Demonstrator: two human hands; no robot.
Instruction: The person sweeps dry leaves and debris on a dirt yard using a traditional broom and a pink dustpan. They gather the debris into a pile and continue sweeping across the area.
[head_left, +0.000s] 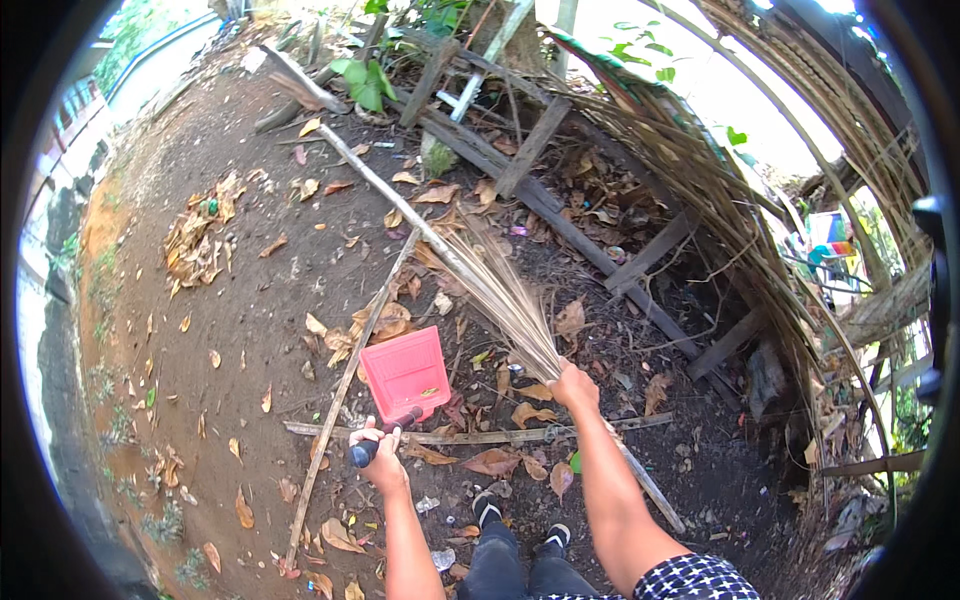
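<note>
My left hand (381, 452) is closed around the dark handle of a red plastic dustpan (405, 367), low and left of centre. The pan's face is turned up, with a small yellow-green leaf near its handle side. My right hand (574, 386) grips the bound end of a stick broom (517, 315). Its thin bristles fan out up and to the left, over dry leaves and beside a long pale pole (397, 202). Brown leaves (390, 322) lie on the soil just above the dustpan.
Thin wooden strips (480, 437) cross the ground near my feet. A wooden ladder-like frame (555, 210) lies along the right, below a leaning fence of dried palm fronds (720, 187). A leaf pile (199, 240) sits at the upper left. Pieces of clear plastic litter (442, 559) lie by my sandals.
</note>
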